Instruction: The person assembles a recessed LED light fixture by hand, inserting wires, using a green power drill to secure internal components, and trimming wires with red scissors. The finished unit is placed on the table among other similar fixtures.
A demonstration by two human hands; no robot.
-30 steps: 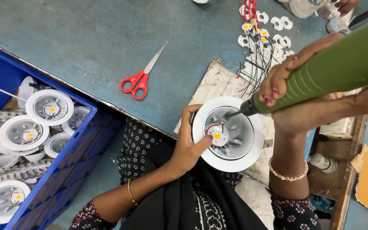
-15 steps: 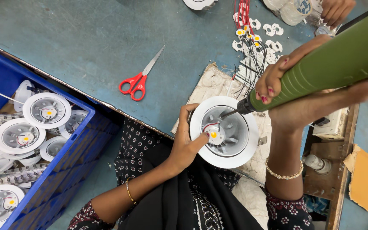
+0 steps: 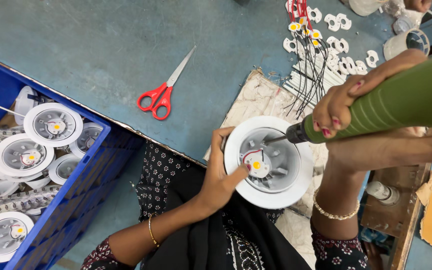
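Head view, near to far. Left hand point(image 3: 219, 175) grips the rim of a white round lamp housing point(image 3: 268, 162), its fingertip pressing the small LED disc point(image 3: 256, 165) with red wire seated inside the grey cup. Right hand point(image 3: 348, 102) is clenched around a green electric screwdriver point(image 3: 401, 102), whose bit enters the housing from the upper right. The housing rests on a worn cloth pad point(image 3: 256, 100) at the table edge. Blue crate point(image 3: 83, 172), at left, holds several similar housings point(image 3: 52, 125), each with an LED disc, among ribbed strips. Farther off on the blue table point(image 3: 86, 55): red scissors point(image 3: 163, 90); black leads point(image 3: 311, 75) and white clips point(image 3: 338, 22); small cups point(image 3: 406, 42).
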